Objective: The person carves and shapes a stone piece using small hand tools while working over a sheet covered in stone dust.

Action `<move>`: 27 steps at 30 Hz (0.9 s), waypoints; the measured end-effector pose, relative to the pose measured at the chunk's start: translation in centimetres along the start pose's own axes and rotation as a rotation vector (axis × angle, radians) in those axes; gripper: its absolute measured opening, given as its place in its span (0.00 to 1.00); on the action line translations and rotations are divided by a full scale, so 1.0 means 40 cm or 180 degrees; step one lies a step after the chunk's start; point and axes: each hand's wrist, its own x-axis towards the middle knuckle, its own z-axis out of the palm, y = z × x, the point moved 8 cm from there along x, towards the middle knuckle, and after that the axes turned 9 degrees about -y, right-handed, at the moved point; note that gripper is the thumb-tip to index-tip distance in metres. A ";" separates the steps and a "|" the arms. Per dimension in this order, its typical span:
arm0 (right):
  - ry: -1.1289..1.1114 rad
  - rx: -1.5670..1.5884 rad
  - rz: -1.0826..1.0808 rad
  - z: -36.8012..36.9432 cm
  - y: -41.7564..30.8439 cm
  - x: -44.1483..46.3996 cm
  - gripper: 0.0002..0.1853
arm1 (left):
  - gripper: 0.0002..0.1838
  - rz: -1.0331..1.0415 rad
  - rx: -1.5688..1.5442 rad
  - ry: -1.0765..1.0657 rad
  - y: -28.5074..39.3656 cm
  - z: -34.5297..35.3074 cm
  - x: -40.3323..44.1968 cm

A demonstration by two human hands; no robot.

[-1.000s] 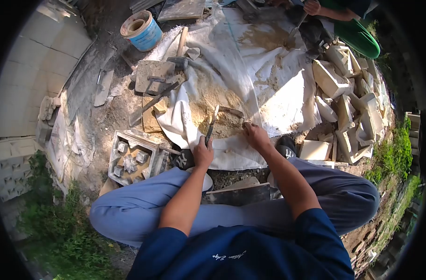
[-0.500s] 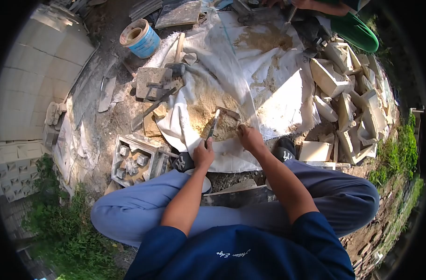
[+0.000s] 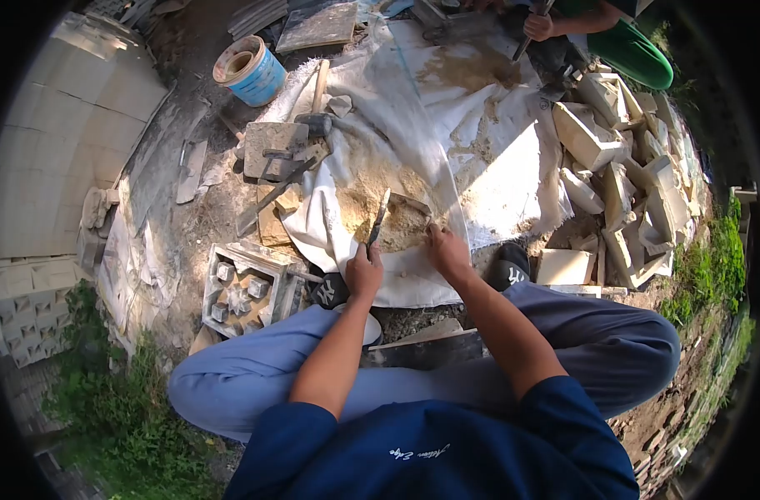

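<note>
My left hand (image 3: 364, 273) is closed round the dark handle of a narrow-bladed knife (image 3: 382, 212), whose pale tip points up and away from me. My right hand (image 3: 447, 252) is closed on the near right end of a flat, sand-coated piece with a dark straight edge (image 3: 412, 203); its exact kind is hard to make out. Knife and piece are close together, above a heap of tan sandy powder (image 3: 359, 200) on a white woven sheet (image 3: 397, 108). Whether the blade touches the piece, I cannot tell.
A black-headed mallet (image 3: 317, 125) lies beside a square block (image 3: 272, 150) on the left. Nearer stands a mould with raised blocks (image 3: 240, 292). A blue-labelled bucket (image 3: 255, 73) is behind. Cast pieces (image 3: 592, 137) are piled right. Another person's hand (image 3: 539, 27) grips a rod.
The knife's tip has moved slightly left and away from me, and the blade looks more upright. My right hand has barely moved. At top right, the other person's hand and rod have come further into view.
</note>
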 end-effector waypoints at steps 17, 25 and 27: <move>-0.0225 -0.0197 -0.0115 0.002 -0.025 -0.011 0.35 | 0.28 0.0327 -0.0213 0.0198 0.000 -0.014 0.022; -0.0239 -0.0397 0.0033 0.020 -0.035 -0.010 0.43 | 0.33 -0.0097 0.0551 -0.0302 -0.073 0.077 0.024; -0.0234 -0.0425 0.0064 0.023 -0.038 -0.018 0.43 | 0.32 -0.0196 0.0331 -0.0264 -0.061 0.060 0.014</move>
